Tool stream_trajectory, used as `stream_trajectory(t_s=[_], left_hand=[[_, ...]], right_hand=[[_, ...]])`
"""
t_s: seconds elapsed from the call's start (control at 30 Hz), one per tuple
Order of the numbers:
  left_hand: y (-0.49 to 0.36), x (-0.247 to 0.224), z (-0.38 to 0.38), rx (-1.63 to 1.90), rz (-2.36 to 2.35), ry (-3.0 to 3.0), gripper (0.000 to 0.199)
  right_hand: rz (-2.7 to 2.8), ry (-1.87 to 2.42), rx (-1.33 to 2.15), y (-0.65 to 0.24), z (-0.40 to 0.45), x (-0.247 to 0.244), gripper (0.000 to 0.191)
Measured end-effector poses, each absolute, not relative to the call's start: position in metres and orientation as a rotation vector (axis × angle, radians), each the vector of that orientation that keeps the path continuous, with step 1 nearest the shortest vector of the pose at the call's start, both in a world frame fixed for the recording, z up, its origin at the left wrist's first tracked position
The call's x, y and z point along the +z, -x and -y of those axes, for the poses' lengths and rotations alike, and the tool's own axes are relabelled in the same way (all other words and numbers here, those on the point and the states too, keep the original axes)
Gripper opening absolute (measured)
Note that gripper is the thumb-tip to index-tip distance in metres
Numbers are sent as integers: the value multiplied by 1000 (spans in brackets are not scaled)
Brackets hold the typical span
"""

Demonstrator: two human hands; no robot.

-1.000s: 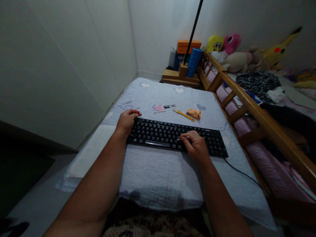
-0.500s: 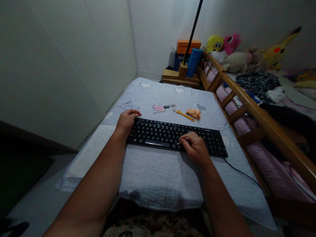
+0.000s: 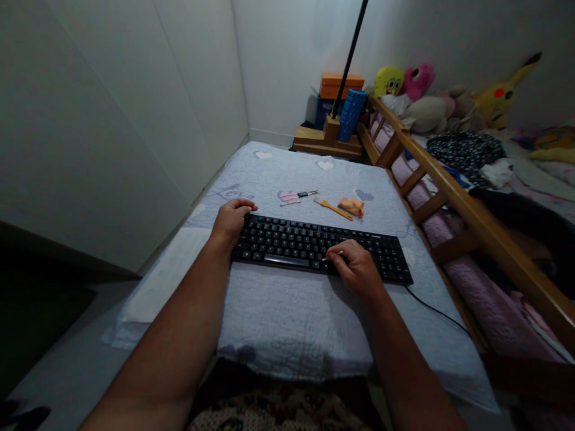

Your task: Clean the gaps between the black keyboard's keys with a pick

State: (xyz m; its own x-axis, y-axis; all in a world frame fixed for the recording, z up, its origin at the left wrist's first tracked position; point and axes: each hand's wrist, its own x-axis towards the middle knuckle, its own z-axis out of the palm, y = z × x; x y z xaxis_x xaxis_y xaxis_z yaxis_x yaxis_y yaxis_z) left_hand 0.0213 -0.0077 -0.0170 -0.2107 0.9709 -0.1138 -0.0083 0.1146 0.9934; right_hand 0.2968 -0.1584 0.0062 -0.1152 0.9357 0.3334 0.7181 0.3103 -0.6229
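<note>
A black keyboard (image 3: 287, 242) lies across the cloth-covered table. My left hand (image 3: 231, 221) is closed on the keyboard's upper left corner, thumb and fingers together at its edge. Over the keys right of the space bar, my right hand (image 3: 353, 263) pinches a thin white cotton swab (image 3: 340, 253). One end of the swab points down at the lower row of keys; the fingers cover its middle. Beyond the keyboard are a yellow-handled brush (image 3: 336, 209), a crumpled orange cloth-like bundle (image 3: 351, 207), a slim dark-handled tool (image 3: 307, 193) and another thin white stick (image 3: 290, 203).
The keyboard's cable (image 3: 438, 309) runs off to the right. A wooden bed rail (image 3: 431, 179) borders the table on that side, and a pale cabinet wall (image 3: 135, 120) stands at the left. Behind are a wooden stand (image 3: 326, 140) and a blue roller (image 3: 351, 114).
The swab's tilt over the keys has altered slightly in my right hand. My left hand stays at the keyboard's corner. The view has shifted a little.
</note>
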Motion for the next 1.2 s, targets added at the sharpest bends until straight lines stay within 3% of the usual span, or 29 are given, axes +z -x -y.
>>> stream_trajectory(t_s=[1.2], left_hand=[[-21,-16,9,1264,-1423,-1050,12]], right_hand=[[1849,1495,390,-303,167,3,18]])
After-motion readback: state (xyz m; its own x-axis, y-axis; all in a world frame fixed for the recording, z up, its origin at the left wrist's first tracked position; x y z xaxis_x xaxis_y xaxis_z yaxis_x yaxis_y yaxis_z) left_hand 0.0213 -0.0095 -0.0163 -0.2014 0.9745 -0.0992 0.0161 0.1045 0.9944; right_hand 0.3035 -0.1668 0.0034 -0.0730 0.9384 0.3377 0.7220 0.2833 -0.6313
